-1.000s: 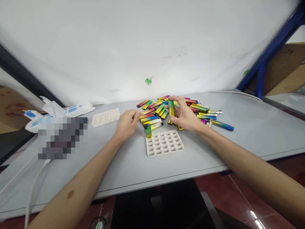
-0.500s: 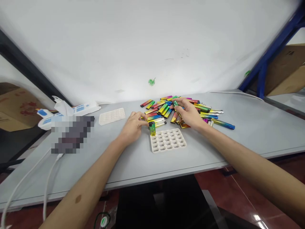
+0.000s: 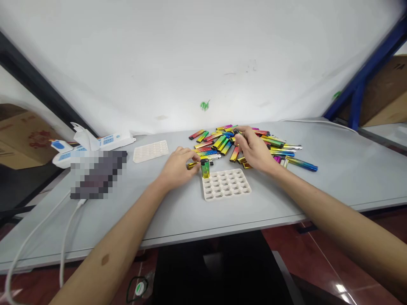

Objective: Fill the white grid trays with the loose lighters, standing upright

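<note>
A single lighter [image 3: 205,170], green fading to yellow with a black top, stands upright in the back left corner of the white plastic tray [image 3: 226,195]. Just left of it is my left hand [image 3: 178,168], its fingers curled round a gold lighter [image 3: 192,165] and their tips close to the upright one. My right hand [image 3: 254,150] is over the pile of shiny multicoloured lighters [image 3: 222,144], fingers bent round a lighter [image 3: 236,132] whose dark end shows; the hand covers most of it. The other pockets of the tray hold nothing.
A second white tray [image 3: 150,151] lies at the left, near a white power strip [image 3: 110,141] with plugs and a blurred dark device [image 3: 98,176] on a cable. Behind the grey table [image 3: 178,216] rises a white wall. Cardboard boxes stand at both sides.
My left hand's fingers have closed round a gold lighter beside the upright one. My right hand has turned the lighter it holds, so its green side shows less. The view has shifted slightly.
</note>
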Demonstrator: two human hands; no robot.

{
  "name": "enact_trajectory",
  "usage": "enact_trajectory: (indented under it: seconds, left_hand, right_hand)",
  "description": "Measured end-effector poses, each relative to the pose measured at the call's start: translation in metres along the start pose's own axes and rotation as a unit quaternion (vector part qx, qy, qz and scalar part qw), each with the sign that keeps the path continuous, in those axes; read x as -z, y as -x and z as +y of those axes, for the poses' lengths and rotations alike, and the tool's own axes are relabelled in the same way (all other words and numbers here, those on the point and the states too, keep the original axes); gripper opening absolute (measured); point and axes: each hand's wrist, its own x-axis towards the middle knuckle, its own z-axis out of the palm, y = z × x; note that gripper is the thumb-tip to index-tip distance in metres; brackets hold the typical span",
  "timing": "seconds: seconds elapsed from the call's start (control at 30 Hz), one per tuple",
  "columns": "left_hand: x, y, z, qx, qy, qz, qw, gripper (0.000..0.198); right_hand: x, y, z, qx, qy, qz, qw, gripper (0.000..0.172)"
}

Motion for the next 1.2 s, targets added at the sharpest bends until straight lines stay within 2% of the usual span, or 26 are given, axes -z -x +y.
enact_trajectory:
  seconds: [0.2, 0.33, 0.43, 0.6, 0.9, 1.07, 1.2]
  left_hand:
    - [0.0, -0.001, -0.005, 0.002, -0.018, -0.039, 0.999, 0.009]
    - [0.001, -0.001, -0.007, 0.003, -0.008, -0.059, 0.998, 0.014]
    - [0.001, 0.001, -0.006, 0.001, -0.012, -0.063, 0.998, 0.015]
    - [0.0, 0.001, -0.005, 0.011, -0.01, -0.029, 0.999, 0.017]
    - [0.003, 0.0, 0.005, 0.054, 0.007, 0.033, 0.998, 0.013]
    - [0.006, 0.001, 0.009, 0.093, 0.016, 0.032, 0.995, 0.011]
    - [0.006, 0.0, 0.008, 0.098, 0.01, 0.034, 0.995, 0.011]
  right_hand:
    - [0.004, 0.002, -0.006, -0.016, -0.037, 0.022, 0.999, 0.05]
    - [0.003, 0.003, -0.005, -0.08, -0.078, -0.024, 0.993, 0.064]
    - [0.001, 0.001, 0.001, -0.1, -0.104, -0.024, 0.989, 0.062]
    - [0.002, -0.001, 0.006, -0.07, -0.11, -0.005, 0.991, 0.055]
    - [0.005, 0.001, -0.004, -0.088, -0.106, -0.028, 0.99, 0.05]
    - [0.001, 0.001, 0.003, -0.088, -0.111, -0.002, 0.99, 0.052]
    - [0.001, 0.002, 0.001, -0.08, -0.102, -0.005, 0.992, 0.054]
